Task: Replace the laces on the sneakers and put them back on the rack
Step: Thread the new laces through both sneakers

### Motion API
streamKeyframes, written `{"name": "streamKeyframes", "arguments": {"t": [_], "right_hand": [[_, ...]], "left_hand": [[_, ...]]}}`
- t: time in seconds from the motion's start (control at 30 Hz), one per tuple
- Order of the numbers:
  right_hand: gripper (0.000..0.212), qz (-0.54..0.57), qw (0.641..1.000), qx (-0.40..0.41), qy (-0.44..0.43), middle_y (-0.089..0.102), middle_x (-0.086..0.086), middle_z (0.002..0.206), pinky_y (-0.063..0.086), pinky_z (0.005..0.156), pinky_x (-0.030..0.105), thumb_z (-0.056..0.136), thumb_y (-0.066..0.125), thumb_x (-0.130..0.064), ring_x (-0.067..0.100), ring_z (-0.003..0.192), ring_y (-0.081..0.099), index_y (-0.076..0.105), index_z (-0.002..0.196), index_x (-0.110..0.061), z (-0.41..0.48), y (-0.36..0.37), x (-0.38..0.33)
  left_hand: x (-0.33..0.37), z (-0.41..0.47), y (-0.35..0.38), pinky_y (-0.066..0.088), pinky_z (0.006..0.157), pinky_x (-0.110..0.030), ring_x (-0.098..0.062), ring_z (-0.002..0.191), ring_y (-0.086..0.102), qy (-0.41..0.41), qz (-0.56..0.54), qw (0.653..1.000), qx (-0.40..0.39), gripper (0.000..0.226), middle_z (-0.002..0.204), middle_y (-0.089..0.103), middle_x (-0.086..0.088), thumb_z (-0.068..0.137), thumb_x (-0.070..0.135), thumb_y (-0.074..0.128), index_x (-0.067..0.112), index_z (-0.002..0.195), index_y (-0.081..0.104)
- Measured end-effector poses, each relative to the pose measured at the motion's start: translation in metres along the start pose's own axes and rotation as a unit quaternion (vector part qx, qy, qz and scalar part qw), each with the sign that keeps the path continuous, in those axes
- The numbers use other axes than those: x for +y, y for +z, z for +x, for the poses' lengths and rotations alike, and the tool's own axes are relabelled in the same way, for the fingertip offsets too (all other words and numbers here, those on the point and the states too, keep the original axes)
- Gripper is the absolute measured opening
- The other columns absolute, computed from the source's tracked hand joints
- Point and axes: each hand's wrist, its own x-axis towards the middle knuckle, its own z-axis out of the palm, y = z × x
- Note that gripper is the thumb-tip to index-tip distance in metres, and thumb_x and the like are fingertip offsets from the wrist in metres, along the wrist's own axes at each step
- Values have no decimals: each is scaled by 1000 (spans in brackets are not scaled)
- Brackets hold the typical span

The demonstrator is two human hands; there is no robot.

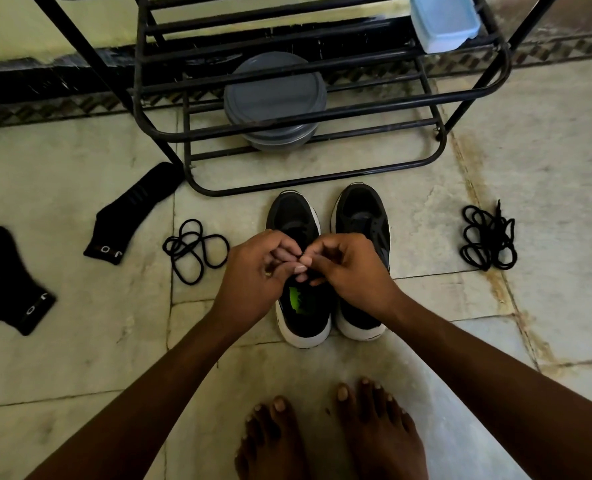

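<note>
Above bare feet [377, 431] at the frame's bottom, the left hand [256, 271] and right hand [348, 268] met fingertip to fingertip over the left sneaker [289, 211] at centre, each grip narrow and curled, its contents hidden, with the right sneaker [362, 213] just beside, a left lace coil [196, 249] and a right lace coil [488, 237] flanking on the floor, and the rack [322, 113] beyond.

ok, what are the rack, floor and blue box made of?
The rack looks like painted metal tubing, black and slightly glossy: thin round bars with bent corners. The floor looks like polished stone, probably marble: pale veined slabs with joints, some rust-coloured staining. The blue box looks like smooth translucent plastic: light shows through its moulded walls.
</note>
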Motion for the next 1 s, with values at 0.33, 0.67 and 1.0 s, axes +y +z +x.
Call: {"name": "streamKeyframes", "arguments": {"t": [0.33, 0.67, 1.0], "right_hand": [[9, -272, 961, 45, -31, 61, -6, 86, 42, 73, 9, 94, 71, -19, 4, 78, 58, 74, 86, -18, -4, -28, -8], [20, -55, 997, -47, 6, 63, 7, 97, 64, 77, 36, 96, 60, 8, 22, 81, 76, 75, 104, -3, -14, -36, -10], [22, -329, 887, -132, -298, 65, 14, 105, 62, 67, 32, 84, 72, 11, 19, 81, 73, 73, 104, 1, -8, -4, -18]], "left_hand": [[-34, -16, -31, 47, 68, -29, -12, 77, 55, 69, 188, 976, -87, 33, 95, 55, 3, 105, 33, 45, 13, 104, 71], [-26, 2, -41, 49, 65, -15, -9, 66, 64, 50, 103, 991, -68, 16, 76, 67, 8, 97, 11, 62, 14, 90, 76], [6, 30, -1, 58, 59, -27, -17, 64, 73, -228, -239, 944, 19, 7, 74, 77, -7, 95, 10, 69, 7, 90, 71]]}}
